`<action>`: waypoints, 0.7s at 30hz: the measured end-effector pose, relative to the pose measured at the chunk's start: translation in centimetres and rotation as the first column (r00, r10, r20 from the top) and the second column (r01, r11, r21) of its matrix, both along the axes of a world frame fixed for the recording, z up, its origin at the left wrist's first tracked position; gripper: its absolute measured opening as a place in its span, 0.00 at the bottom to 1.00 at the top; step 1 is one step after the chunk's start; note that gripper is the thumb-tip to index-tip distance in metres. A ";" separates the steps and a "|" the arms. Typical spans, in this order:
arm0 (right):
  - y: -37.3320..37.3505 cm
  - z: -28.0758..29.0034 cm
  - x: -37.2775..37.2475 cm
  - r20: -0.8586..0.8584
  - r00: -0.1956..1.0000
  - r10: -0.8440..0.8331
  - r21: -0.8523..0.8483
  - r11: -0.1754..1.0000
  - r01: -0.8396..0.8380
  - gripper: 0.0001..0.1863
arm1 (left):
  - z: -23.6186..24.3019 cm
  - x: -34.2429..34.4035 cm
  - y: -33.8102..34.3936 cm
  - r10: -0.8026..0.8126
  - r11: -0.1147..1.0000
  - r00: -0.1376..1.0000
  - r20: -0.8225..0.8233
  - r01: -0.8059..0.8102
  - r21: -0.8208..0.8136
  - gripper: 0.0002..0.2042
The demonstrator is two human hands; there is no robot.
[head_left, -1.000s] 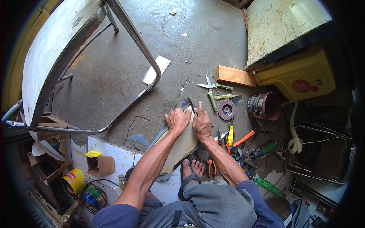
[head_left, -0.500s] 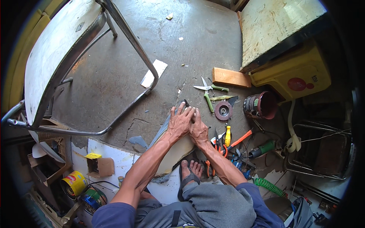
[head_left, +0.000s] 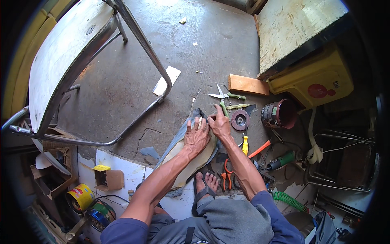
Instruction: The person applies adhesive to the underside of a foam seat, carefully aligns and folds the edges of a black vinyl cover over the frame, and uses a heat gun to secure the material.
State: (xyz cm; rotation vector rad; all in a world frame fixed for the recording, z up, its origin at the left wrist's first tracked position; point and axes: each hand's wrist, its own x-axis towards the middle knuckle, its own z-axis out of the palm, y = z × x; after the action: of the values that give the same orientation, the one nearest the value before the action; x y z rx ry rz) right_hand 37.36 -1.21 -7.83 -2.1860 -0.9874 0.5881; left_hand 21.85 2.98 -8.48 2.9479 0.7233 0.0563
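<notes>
Grey sheet [head_left: 177, 139] shows along left side and far end of cream pad [head_left: 202, 158], on floor. Risk, judged: sheet could slip or crease at pad's far end if left hand's pressure eases; right hand could knock green-handled shears [head_left: 222, 97], beyond pad's far right, if swung outward. Left hand [head_left: 197, 139]: fingers spread, lying over pad's far end. Right hand [head_left: 220, 125]: index finger extended, thumb near pad's far right edge; view too unclear to say whether pinching sheet.
</notes>
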 end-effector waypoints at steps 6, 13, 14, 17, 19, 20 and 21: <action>1.7 -0.2 -0.4 0.201 0.968 0.150 -0.158 0.980 -0.119 0.39 | -2.0 0.4 -1.8 0.106 0.991 0.994 0.003 -0.106 0.081 0.27; 3.0 1.3 -0.4 0.156 0.963 0.220 -0.295 0.941 -0.168 0.42 | -2.1 0.5 -1.8 0.143 0.990 0.989 0.045 -0.142 -0.026 0.28; 3.5 1.4 0.0 0.107 0.979 0.173 -0.316 0.939 -0.132 0.43 | -1.7 0.5 -1.8 0.149 0.987 0.987 0.058 -0.145 -0.063 0.29; 4.1 1.5 1.0 -0.015 0.997 0.080 -0.376 0.923 -0.079 0.42 | -0.3 0.3 -1.4 0.122 0.984 0.992 0.039 -0.115 -0.136 0.31; 3.9 0.9 1.3 -0.022 0.998 0.056 -0.360 0.931 -0.060 0.41 | -0.5 0.3 -1.4 0.114 0.986 0.992 0.060 -0.105 -0.126 0.30; 3.7 0.3 1.3 0.043 0.998 0.042 -0.354 0.935 -0.024 0.41 | -0.6 0.4 -1.5 0.108 0.988 0.992 0.072 -0.099 -0.121 0.30; 3.6 0.5 1.4 -0.063 0.998 0.027 -0.306 0.951 -0.045 0.40 | -0.6 0.4 -1.5 0.112 0.987 0.992 0.066 -0.104 -0.122 0.30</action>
State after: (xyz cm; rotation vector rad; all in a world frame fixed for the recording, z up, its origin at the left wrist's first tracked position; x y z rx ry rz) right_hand 38.80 2.36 -7.32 -2.4090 -0.9581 0.8674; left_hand 22.26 1.46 -9.09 2.7769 0.8447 0.1236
